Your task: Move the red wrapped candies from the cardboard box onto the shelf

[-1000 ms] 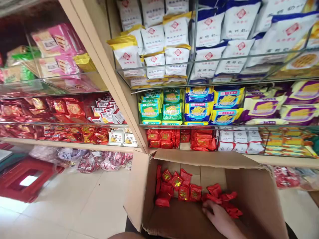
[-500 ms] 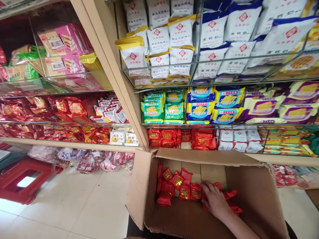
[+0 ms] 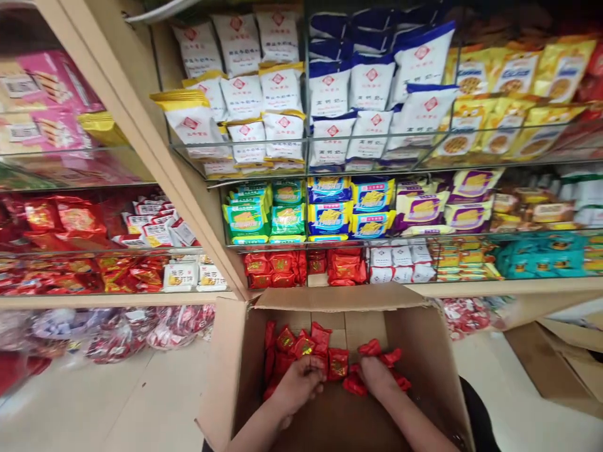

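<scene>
Reaching into: cardboard box (image 3: 424, 358), lower centre
Left hand (image 3: 299, 384): curled by red packets (image 3: 338, 364), grip unclear
Right hand (image 3: 375, 375): touching packets, grip hidden

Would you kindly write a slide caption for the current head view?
Left hand and right hand among red packets inside an open cardboard box, before shelves of packaged snacks.

Pale light brightens the floor (image 3: 155, 402), while the outer edges look blurred.
</scene>
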Demonstrator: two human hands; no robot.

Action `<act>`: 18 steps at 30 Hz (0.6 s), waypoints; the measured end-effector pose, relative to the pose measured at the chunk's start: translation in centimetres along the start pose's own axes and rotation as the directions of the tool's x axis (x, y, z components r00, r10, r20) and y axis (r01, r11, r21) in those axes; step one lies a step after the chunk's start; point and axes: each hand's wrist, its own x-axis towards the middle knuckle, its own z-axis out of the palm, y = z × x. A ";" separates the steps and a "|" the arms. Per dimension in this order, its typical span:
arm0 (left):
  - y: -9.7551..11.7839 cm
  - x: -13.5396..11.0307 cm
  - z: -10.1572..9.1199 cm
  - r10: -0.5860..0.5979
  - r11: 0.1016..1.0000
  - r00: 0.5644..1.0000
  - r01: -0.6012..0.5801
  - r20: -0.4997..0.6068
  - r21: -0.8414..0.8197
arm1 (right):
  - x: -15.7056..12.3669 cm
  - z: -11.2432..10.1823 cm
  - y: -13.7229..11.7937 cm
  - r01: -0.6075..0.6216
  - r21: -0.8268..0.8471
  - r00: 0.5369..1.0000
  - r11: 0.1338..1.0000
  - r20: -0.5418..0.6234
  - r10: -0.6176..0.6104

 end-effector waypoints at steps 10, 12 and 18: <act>1.3 0.5 1.2 0.021 0.997 0.999 -0.022 0.024 0.068 | -1.2 -3.0 -3.1 0.027 0.085 1.000 0.996 0.007 -0.028; 2.5 0.0 1.4 0.073 0.995 0.997 -0.072 -0.009 0.071 | -2.2 -4.7 -4.7 0.075 0.219 0.995 0.973 0.046 -0.087; 4.2 -1.2 2.6 0.303 0.938 0.938 -0.325 0.170 0.118 | -5.3 -6.8 -10.1 -0.031 0.775 0.980 0.631 0.148 -0.135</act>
